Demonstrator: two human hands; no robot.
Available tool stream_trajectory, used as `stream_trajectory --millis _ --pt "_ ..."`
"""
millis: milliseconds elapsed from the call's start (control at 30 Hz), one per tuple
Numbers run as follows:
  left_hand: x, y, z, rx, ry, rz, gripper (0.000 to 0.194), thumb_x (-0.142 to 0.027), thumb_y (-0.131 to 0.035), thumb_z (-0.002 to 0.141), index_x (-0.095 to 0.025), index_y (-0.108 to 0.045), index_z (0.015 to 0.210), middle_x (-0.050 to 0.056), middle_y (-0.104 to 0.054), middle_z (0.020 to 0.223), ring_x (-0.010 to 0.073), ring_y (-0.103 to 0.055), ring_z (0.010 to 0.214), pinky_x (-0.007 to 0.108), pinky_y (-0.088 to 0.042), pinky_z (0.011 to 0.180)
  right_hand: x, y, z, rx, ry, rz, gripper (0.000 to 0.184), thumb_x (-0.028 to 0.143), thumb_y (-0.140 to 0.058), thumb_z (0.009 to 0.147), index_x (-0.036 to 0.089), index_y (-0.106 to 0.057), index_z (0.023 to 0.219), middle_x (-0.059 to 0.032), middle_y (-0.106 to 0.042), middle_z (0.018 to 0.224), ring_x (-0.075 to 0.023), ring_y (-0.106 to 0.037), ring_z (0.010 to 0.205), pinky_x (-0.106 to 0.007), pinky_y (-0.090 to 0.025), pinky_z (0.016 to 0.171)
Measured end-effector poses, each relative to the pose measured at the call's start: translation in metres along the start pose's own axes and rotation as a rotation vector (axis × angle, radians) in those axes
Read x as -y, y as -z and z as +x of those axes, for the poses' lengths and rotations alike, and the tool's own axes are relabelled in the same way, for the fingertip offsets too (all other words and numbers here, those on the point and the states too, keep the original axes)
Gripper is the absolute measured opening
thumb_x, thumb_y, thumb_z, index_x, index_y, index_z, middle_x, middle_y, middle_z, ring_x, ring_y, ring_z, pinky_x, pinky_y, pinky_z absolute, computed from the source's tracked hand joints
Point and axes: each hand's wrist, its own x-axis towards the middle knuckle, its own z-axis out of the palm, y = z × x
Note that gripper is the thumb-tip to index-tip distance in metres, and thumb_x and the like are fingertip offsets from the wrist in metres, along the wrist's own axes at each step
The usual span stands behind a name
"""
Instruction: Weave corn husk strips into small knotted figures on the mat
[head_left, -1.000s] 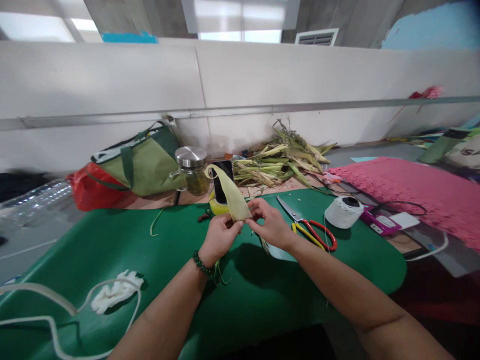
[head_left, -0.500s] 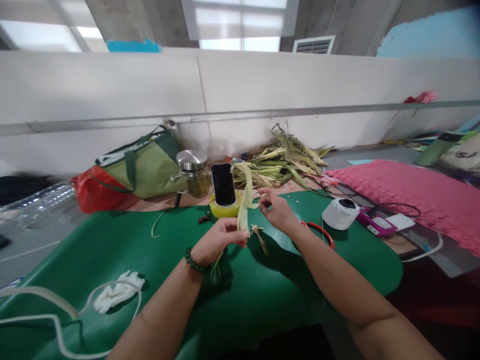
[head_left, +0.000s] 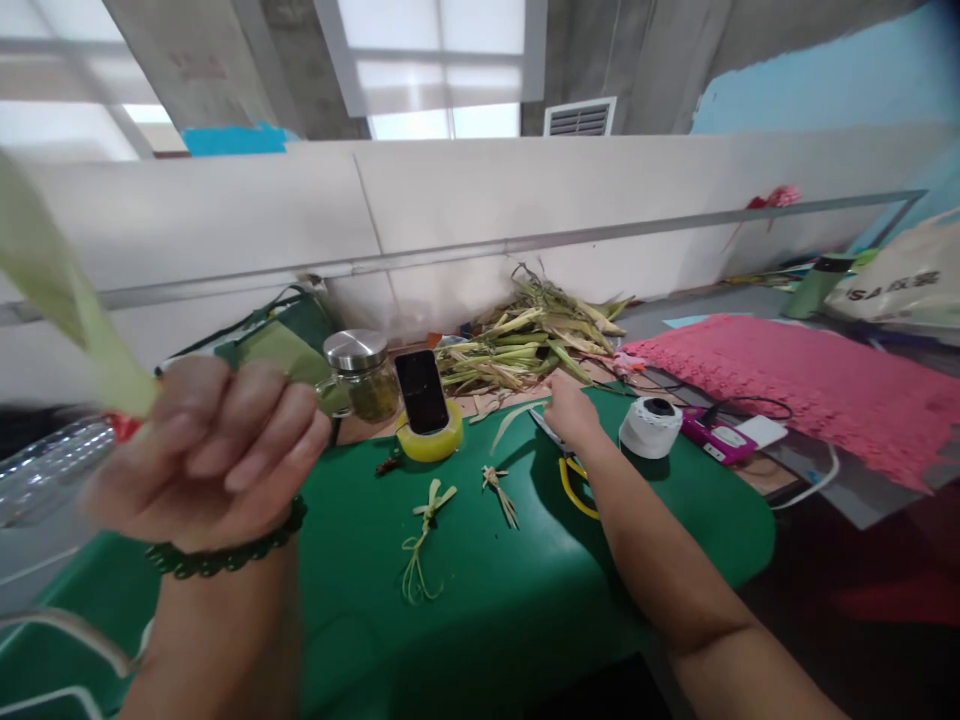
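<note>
My left hand (head_left: 217, 450), with a dark green bead bracelet (head_left: 225, 560) on its wrist, is raised close to the camera at the left. Its curled fingers grip a pale green corn husk strip (head_left: 82, 310), blurred and standing upward. Over the back part of the green mat, my right hand (head_left: 574, 410) looks closed; its fingertips are hidden. Beside it are scissors with yellow handles (head_left: 577, 490), partly under the arm. A thin curved husk strip (head_left: 514, 425) lies just left of this hand. A tied husk piece (head_left: 429, 510) and a smaller one (head_left: 495, 482) rest on the mat.
Behind lies a heap of corn husks (head_left: 532, 340). A phone (head_left: 421, 390) leans on a yellow tape roll (head_left: 431, 440), near a lidded glass jar (head_left: 367, 390). At right are a white thread spool (head_left: 651, 428), a purple power strip (head_left: 712, 440) and pink cloth (head_left: 795, 380).
My left hand has moved from the middle up to the far left with the husk strip. My right hand has left that strip. The tied husk piece is now uncovered; the camera view has shifted.
</note>
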Motion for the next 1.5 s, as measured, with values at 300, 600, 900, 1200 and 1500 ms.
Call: stream_trajectory --millis 300,600,900,1200,1500 --pt "0.157 -0.056 0.075 -0.108 0.843 0.060 0.023 -0.010 -0.054 0.075 -0.015 -0.049 0.053 -0.004 -0.047 0.045 0.0050 -0.045 0.041 0.018 -0.042 0.047 0.012 0.037 -0.007 0.215 -0.041 0.590 0.040 0.010 -0.045 0.061 0.013 -0.060 0.099 0.0044 -0.050 0.043 -0.0123 -0.041 0.036 -0.025 -0.034 0.038" --pt "0.198 -0.050 0.057 0.018 0.931 0.248 0.015 -0.013 -0.074 0.065 -0.013 -0.059 0.071 -0.001 -0.058 0.056 0.0083 -0.052 0.049 0.019 -0.038 0.047 0.017 0.063 -0.047 0.500 -0.230 1.483 0.018 0.022 -0.057 0.062 0.020 -0.040 0.056 0.0088 -0.033 0.036 -0.0043 -0.025 0.034 -0.017 -0.023 0.035" --pt "0.162 -0.040 -0.007 0.043 0.743 0.159 0.033 -0.036 -0.083 0.053 -0.012 -0.067 0.069 0.002 -0.061 0.065 0.0097 -0.053 0.058 0.021 -0.041 0.055 0.035 0.004 -0.107 0.634 -0.080 1.191 0.029 0.040 -0.066 0.070 0.016 -0.055 0.081 0.0023 -0.061 0.052 -0.0073 -0.049 0.039 -0.019 -0.041 0.043" --pt "0.148 -0.024 -0.038 -0.022 0.645 0.109 0.035 -0.043 -0.080 0.055 -0.014 -0.062 0.061 -0.002 -0.054 0.053 0.0094 -0.053 0.055 0.020 -0.043 0.054 0.025 -0.003 -0.132 0.106 0.760 0.413 0.047 0.014 -0.055 0.083 0.025 -0.051 0.128 -0.0051 -0.064 0.091 -0.0177 -0.061 0.081 -0.031 -0.049 0.075" --pt "0.136 -0.022 -0.026 -0.189 0.488 0.091 0.032 -0.037 -0.081 0.053 -0.013 -0.064 0.067 0.001 -0.064 0.059 0.0103 -0.057 0.052 0.022 -0.047 0.054 0.056 0.025 -0.081 0.203 0.863 0.504 0.021 0.028 -0.053 0.089 0.017 -0.065 0.077 -0.0017 -0.058 0.071 -0.0116 -0.053 0.066 -0.022 -0.041 0.063"
